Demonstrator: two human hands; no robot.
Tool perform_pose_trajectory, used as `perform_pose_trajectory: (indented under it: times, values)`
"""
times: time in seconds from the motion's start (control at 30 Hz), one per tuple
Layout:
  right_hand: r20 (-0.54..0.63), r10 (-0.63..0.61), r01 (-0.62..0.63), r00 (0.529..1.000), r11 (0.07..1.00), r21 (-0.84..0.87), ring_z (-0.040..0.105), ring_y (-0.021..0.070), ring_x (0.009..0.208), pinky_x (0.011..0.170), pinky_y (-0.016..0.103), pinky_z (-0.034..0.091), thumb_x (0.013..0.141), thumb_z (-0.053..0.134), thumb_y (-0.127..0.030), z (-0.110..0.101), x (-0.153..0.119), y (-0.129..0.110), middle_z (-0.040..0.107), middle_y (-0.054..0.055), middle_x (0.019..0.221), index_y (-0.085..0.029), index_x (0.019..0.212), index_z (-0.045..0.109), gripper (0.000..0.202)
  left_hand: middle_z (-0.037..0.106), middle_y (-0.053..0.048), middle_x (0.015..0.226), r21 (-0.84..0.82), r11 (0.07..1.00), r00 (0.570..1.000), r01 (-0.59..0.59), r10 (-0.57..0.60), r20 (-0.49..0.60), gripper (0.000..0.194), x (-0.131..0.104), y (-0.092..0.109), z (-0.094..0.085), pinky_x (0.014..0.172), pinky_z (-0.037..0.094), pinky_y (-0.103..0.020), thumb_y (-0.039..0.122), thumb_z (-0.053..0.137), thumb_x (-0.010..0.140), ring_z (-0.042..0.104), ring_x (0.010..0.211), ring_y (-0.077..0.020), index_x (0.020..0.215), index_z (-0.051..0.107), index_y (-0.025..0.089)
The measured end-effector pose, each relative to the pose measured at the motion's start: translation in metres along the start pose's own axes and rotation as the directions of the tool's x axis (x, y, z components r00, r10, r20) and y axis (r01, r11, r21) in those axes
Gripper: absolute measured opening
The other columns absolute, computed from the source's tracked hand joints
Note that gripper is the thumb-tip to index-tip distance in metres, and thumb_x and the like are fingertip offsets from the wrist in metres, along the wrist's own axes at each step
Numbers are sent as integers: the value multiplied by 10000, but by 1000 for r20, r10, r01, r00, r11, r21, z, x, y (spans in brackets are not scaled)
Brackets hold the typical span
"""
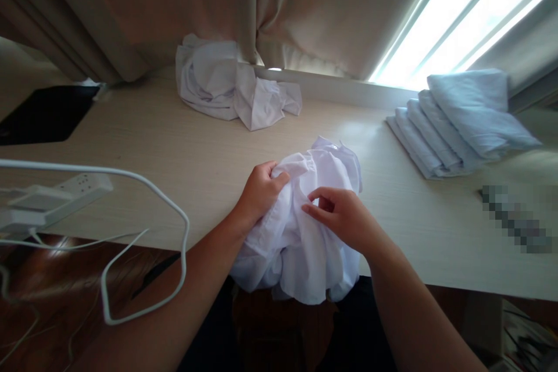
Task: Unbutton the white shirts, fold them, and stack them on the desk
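Observation:
A bunched white cloth (322,244) lies at the front edge of the light table (174,151), its lower part hanging over the edge. My left hand (261,189) is closed on the cloth's upper left part, with the thumb on top. Over the middle of the cloth is my right hand (337,212), thumb and index finger curved toward each other at a fold. Whether a bit of fabric is between those fingertips is too small to tell.
Behind lies a crumpled white cloth (213,78). Folded white cloths (462,122) are stacked at the right, near a pixelated object (517,218). At the left are a power strip (82,186), a looping white cable (185,244) and a black mat (47,113). Curtains (322,11) hang behind.

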State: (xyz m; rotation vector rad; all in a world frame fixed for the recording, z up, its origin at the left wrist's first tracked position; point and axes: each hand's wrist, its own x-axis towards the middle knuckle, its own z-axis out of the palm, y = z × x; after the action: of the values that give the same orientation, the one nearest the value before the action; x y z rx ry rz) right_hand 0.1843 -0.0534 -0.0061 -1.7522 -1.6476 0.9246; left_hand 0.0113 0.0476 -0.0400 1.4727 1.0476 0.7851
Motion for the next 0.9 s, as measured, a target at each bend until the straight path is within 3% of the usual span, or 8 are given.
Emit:
perform_pose_trajectory:
  times: [0.1,0.2,0.27,0.37,0.47,0.53,0.67,0.9]
  values:
    - [109,-5,-7,994,994,106,323,99,539,498,267,225,863,636,-428,0,-1,-2,411,-40,559,-190,659,597,316,565,14,670,13,1000,1000,2,-2,-11,207,0,0,0,480,280,-207,356,589,786,444,556,-98,793,609,151]
    - [123,51,-98,991,906,411,316,88,515,479,259,206,853,651,-420,-7,-2,-1,402,-43,553,-182,635,562,334,548,23,645,24,1000,999,11,-10,-41,205,1,-1,-1,471,267,-207,359,599,775,429,538,-92,750,589,156]
    - [29,137,-125,990,769,627,326,86,491,458,252,205,840,665,-408,-12,0,1,415,-42,553,-186,652,551,312,536,26,628,26,999,998,30,-29,-63,216,2,-2,-3,464,256,-206,363,616,759,420,530,-89,710,571,158]
    - [-260,251,51,932,622,782,397,94,515,447,235,259,817,683,-369,-16,4,5,475,-27,624,-196,700,568,238,532,27,619,26,998,996,49,-47,-72,226,3,-3,-5,455,243,-205,368,621,756,419,519,-86,695,564,158]
    - [-509,209,266,835,657,705,509,114,619,529,233,394,808,700,-347,-9,5,1,570,-5,732,-203,732,618,183,528,29,618,23,998,998,50,-50,-26,220,2,-3,-2,451,248,-203,364,600,778,427,513,-87,711,567,157]
    - [-541,130,307,831,704,641,565,132,692,615,253,457,803,718,-331,2,3,-5,628,3,795,-211,773,655,138,536,26,626,10,999,999,46,-46,26,214,-2,-1,2,458,265,-201,358,585,793,442,523,-90,727,578,155]
    - [-461,33,222,887,845,486,611,162,750,670,287,491,821,704,-316,26,-3,-11,685,14,835,-226,903,683,123,587,7,686,-49,998,993,38,-32,112,181,-10,3,10,490,313,-197,321,569,805,495,578,-102,786,616,148]
    - [-570,-36,142,821,980,142,628,164,760,724,311,491,867,641,-288,36,2,-1,703,8,842,-217,854,674,80,576,11,667,-303,943,976,140,-80,201,180,-16,13,12,471,325,-193,312,607,786,463,522,-82,824,625,137]
